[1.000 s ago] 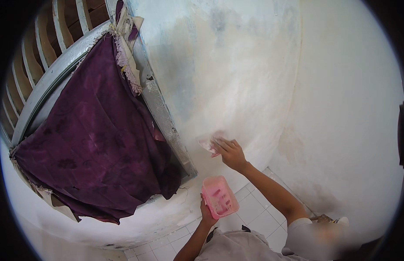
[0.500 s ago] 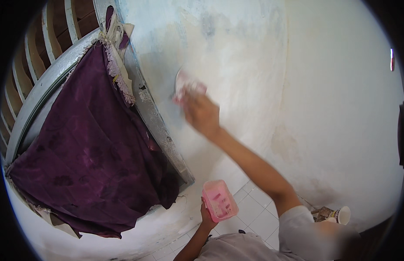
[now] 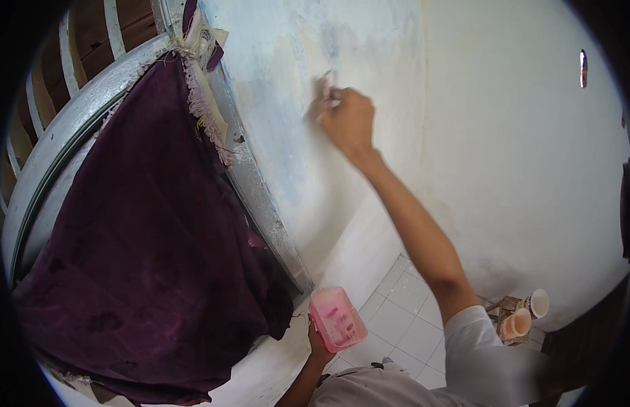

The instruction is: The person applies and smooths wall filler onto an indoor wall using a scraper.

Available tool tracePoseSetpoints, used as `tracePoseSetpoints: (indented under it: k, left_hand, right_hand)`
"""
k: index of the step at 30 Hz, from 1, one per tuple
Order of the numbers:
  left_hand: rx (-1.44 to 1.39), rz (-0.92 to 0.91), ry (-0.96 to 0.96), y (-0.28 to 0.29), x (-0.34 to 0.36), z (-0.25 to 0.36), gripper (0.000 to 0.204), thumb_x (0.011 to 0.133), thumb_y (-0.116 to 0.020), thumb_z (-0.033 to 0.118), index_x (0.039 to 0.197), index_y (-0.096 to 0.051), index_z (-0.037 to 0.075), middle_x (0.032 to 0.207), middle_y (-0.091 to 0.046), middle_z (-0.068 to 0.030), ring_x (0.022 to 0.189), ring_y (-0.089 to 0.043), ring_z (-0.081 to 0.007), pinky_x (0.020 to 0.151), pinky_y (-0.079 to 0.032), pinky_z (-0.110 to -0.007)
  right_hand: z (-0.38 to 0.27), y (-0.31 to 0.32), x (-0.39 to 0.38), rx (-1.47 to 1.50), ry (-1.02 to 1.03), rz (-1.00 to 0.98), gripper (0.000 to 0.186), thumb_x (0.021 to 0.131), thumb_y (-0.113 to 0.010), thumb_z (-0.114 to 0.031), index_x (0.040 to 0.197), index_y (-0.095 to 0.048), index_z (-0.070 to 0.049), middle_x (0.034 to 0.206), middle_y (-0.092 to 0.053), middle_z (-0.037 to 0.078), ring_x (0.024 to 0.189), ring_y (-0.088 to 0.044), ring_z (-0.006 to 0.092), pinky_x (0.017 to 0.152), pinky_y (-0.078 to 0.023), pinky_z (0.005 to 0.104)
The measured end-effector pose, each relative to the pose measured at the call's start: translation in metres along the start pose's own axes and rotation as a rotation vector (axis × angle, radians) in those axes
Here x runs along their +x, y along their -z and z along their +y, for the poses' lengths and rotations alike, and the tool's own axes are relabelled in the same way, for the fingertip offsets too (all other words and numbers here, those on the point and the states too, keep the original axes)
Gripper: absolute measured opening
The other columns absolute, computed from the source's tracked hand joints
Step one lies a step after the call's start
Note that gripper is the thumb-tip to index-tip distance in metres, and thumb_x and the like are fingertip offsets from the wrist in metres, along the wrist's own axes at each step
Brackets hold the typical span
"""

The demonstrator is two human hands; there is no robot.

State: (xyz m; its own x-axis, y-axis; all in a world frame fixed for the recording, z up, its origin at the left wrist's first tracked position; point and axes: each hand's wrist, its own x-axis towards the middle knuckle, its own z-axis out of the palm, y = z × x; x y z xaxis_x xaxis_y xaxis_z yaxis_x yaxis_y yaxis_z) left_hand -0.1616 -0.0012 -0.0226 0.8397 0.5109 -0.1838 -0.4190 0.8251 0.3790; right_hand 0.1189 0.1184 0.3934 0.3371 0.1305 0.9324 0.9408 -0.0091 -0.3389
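Observation:
My right hand [image 3: 352,122] is raised to the wall [image 3: 389,61], closed around a small pink-and-white flat tool [image 3: 328,87]. Blur and my fingers hide most of this tool, so its exact kind does not show; it is at or very near the wall's patchy blue-white area. Lower down, my left hand [image 3: 319,344] grips the left side of a pink rectangular plastic tub [image 3: 353,331]. The tub's open top faces up toward me, and its inside carries pale smears and residue. Only some of the left fingers show.
A dark purple cloth [image 3: 152,224] hangs at left over a curved grey frame [image 3: 91,91], beside slatted bars [image 3: 68,54]. White floor tiles [image 3: 403,312] lie below. At lower right a small stool [image 3: 507,308] has an orange cup [image 3: 516,324] and a white cup [image 3: 537,303] by it.
My right hand has moved up and right along the wall with the tool, which has turned more edge-on. The tub stays in my left hand. The view has shifted, bringing the orange cup into sight.

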Motion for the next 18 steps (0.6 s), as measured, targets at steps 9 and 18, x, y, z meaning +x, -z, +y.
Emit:
tracePoseSetpoints:
  k: [9,18]
  left_hand:
    - [-0.018,-0.104,0.091,0.0,0.001,0.031,0.081,0.098,-0.041,0.072,0.158,-0.035,0.018,0.154,-0.047,-0.0115,0.14,-0.047,-0.0365,0.115,-0.038,-0.061]
    - [-0.055,-0.114,0.071,0.018,-0.005,0.034,0.083,0.097,-0.044,0.074,0.158,-0.035,0.019,0.154,-0.046,-0.0098,0.141,-0.046,-0.034,0.115,-0.038,-0.059]
  right_hand:
    - [-0.014,0.046,-0.079,0.353,0.128,0.034,0.012,0.091,-0.067,-0.007,0.098,-0.074,-0.001,0.087,-0.073,0.015,0.065,-0.07,0.0227,0.057,-0.054,0.0325]
    - [0.001,0.014,0.074,0.144,0.293,0.111,0.017,0.095,-0.069,-0.008,0.109,-0.077,-0.004,0.097,-0.078,0.013,0.08,-0.072,0.0157,0.073,-0.056,0.0296]
